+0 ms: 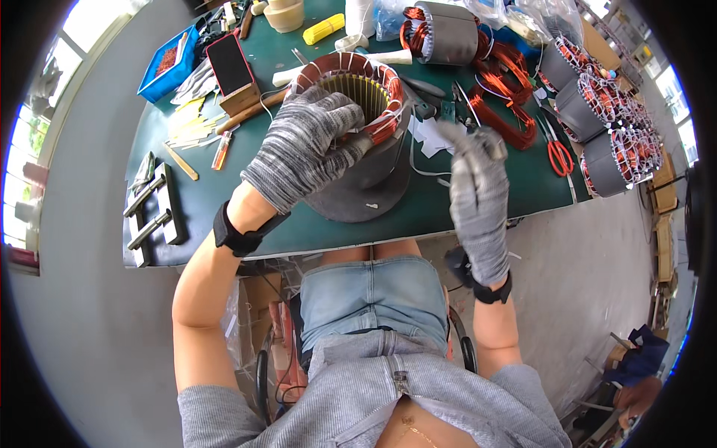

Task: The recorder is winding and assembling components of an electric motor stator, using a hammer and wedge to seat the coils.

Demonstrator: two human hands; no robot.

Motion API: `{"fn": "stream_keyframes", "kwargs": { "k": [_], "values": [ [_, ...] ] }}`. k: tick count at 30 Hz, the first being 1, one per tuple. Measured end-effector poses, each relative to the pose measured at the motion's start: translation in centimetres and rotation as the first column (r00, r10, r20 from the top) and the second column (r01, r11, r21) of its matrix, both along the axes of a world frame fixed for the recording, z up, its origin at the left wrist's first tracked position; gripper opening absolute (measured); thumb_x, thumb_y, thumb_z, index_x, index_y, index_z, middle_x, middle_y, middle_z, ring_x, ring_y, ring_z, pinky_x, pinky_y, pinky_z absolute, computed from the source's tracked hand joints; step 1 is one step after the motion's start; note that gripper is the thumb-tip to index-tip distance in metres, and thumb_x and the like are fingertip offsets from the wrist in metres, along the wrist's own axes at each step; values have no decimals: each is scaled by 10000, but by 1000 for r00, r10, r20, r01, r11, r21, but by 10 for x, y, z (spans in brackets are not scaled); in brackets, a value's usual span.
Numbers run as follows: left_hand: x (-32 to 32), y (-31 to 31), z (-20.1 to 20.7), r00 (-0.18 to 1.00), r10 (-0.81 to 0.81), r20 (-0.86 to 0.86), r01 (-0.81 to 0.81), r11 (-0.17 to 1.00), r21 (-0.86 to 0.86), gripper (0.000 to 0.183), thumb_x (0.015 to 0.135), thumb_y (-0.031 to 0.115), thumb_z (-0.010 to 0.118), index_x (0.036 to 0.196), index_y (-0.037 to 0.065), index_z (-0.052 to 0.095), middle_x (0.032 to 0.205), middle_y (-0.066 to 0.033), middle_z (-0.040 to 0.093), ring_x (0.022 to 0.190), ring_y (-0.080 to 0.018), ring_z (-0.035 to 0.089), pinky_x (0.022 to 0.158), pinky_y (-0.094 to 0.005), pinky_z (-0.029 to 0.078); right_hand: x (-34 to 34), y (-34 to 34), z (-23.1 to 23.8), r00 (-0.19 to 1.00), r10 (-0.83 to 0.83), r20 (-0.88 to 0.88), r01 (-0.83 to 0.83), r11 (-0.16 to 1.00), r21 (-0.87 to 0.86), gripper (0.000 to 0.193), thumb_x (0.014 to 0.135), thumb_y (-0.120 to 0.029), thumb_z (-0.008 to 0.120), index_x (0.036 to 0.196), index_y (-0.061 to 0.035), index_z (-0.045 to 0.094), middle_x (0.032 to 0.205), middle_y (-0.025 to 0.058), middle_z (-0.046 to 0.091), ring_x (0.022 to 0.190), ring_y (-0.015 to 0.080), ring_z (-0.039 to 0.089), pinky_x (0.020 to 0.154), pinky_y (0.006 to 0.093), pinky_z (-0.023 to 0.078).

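Two gloved hands were at work over a green table (284, 233). Five wound stators could be counted: one work stator (383, 128) at the near middle, one far stator (450, 33) lying beyond it to the right, and three right-hand stators (582, 107) grouped at the right end. There was one pair of red-handled scissors (560, 157) near those three, one phone (230, 66) on one wooden block (240, 98) at the far left, one blue bin (155, 91) left of that, one yellow roll (323, 28) at the far side, and one metal frame (173, 205) with two rods at the near left.

The work stator lay directly under the left hand (308, 142), whose bent fingers and thumb touched its near left rim; whether they clenched it or merely rested could not be told. The right hand (480, 187) was raised apart from it, to the right, its fingertips too blurred to tell whether they grasped anything.
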State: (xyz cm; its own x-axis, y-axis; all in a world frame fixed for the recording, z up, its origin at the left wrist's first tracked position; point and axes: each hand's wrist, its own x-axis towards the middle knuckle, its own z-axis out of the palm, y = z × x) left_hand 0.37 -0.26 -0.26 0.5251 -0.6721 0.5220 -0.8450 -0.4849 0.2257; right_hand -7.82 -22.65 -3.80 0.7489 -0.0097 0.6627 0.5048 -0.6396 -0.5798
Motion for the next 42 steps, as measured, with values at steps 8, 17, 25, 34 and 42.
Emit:
{"fn": "stream_keyframes", "kwargs": {
  "k": [8,17,25,34,42],
  "values": [
    [-2,0,6,986,108,-130,-97,991,87,242,816,179,635,1019,48,620,870,-163,614,842,-325,591,767,-397,477,19,58,-30,993,-81,82,79,997,26,612,734,54,583,1297,-163,485,927,136,554,831,303,562,697,392,485],
    [-1,2,5,981,118,154,-153,959,240,471,800,327,629,1159,31,561,1099,-170,609,1177,-340,460,1045,-499,265,-14,54,-33,765,614,-195,98,188,977,405,867,-152,546,1240,-57,419,987,64,527,626,50,460,447,170,352],
    [-7,-6,-14,877,289,385,-298,954,-38,979,695,375,734,1427,31,182,1461,-164,251,1349,-432,197,1067,-593,104,26,34,39,942,328,-68,-291,903,317,282,851,-102,559,1113,-3,589,1058,133,594,939,220,603,803,305,487],
    [-9,-8,-35,984,158,-79,-172,957,-234,624,673,69,716,1234,34,446,1043,-152,578,1030,-340,508,953,-443,352,-32,21,-12,982,141,-125,-126,984,123,120,817,-31,529,931,-35,569,873,122,560,788,282,574,714,338,487],
    [-11,-13,-12,996,84,-9,-84,987,-134,294,696,47,680,972,54,578,831,-81,598,827,-291,532,835,-426,377,-160,-72,-155,886,-463,0,387,740,-551,234,929,-141,473,1103,-13,562,916,82,579,841,135,535,718,277,453]
  ]
}}
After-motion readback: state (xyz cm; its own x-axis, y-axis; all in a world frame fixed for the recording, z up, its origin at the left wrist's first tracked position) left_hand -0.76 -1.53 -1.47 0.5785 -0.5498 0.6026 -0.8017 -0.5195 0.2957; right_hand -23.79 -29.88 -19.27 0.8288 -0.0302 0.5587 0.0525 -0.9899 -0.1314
